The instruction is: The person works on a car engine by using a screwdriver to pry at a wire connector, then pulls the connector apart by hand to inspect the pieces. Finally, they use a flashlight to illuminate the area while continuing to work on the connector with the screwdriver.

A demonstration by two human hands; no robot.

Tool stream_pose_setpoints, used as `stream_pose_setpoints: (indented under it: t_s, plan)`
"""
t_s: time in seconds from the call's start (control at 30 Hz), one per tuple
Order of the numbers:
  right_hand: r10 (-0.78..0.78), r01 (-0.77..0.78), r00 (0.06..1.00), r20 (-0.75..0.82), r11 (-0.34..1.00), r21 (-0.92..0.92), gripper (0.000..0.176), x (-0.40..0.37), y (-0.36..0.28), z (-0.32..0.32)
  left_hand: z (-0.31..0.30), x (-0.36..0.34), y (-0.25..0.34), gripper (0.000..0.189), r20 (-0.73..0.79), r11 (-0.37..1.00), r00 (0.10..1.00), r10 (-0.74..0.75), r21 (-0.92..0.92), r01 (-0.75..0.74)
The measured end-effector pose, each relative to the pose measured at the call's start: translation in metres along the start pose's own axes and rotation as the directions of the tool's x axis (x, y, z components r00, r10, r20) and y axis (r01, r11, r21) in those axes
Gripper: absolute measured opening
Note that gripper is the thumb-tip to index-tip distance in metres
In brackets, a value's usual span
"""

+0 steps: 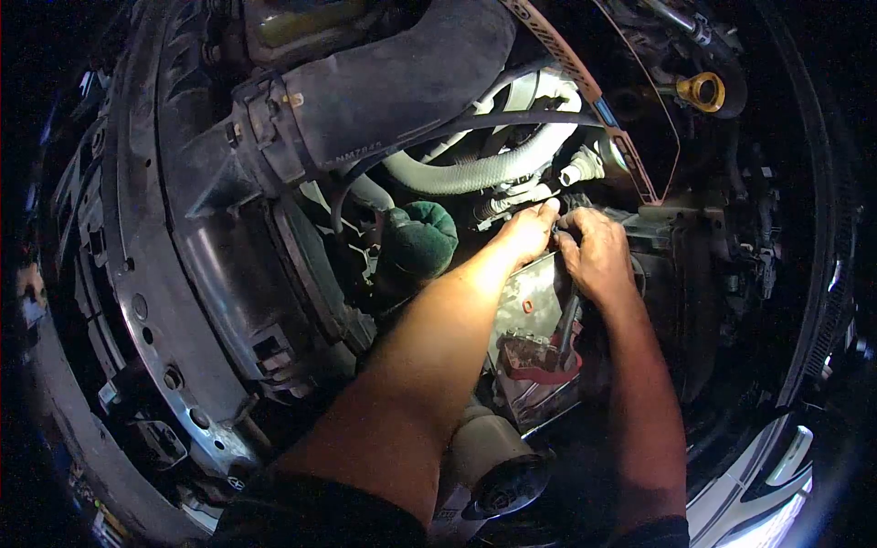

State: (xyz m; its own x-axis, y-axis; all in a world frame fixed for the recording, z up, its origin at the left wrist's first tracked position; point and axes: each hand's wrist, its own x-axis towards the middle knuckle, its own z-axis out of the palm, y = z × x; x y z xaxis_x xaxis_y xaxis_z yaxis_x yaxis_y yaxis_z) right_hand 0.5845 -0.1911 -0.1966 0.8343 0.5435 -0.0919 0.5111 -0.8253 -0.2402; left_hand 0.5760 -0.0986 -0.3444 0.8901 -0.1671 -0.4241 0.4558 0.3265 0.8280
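Observation:
Both hands meet over the far end of a battery [523, 315] in a car's engine bay. My left hand [530, 236] has its fingers pinched together at a small dark part between the hands. From the right, my right hand [598, 256] curls its fingers and thumb at the same spot. What the fingertips hold is mostly hidden, and I cannot make it out. A red cable cover [548, 365] lies at the battery's near end. Just beyond the hands is a pale connector [582, 169].
A wide black intake hose [393, 91] crosses the upper left, above a pale thick hose [484, 172]. Dark green cloth [422, 239] sits left of my left forearm. A yellow ring-shaped part [702, 92] is at upper right. The radiator support [137, 306] runs down the left.

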Motion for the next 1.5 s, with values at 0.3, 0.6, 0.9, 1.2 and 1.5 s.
stream_pose_setpoints:
  t_s: [0.3, 0.6, 0.9, 1.2, 1.5]
  plan:
    - [0.046, -0.045, 0.997, 0.057, 0.999, -0.02, 0.016, 0.003, 0.003, 0.001, -0.001, -0.01, 0.016, 0.052, 0.009, 0.995, 0.995, -0.097, 0.005, 0.097]
    - [-0.036, 0.04, 0.997, -0.075, 0.998, 0.052, 0.019, 0.0, -0.001, -0.002, 0.003, -0.004, 0.003, 0.054, -0.013, 0.998, 0.999, -0.042, -0.043, 0.041]
    - [0.358, -0.333, 0.934, 0.004, 0.865, 0.374, 0.02, -0.052, -0.029, -0.058, -0.005, -0.02, 0.026, 0.067, 0.034, 0.993, 0.999, -0.031, 0.119, 0.027]
    - [0.353, -0.4, 0.915, 0.193, 0.849, 0.344, 0.024, -0.149, -0.041, -0.118, -0.002, -0.015, 0.021, 0.044, 0.023, 0.995, 0.998, -0.063, -0.076, 0.065]
    - [0.397, -0.389, 0.917, 0.05, 0.856, 0.34, 0.027, -0.14, -0.027, -0.113, -0.003, -0.02, 0.024, 0.042, 0.035, 1.0, 0.999, -0.009, -0.023, 0.01]
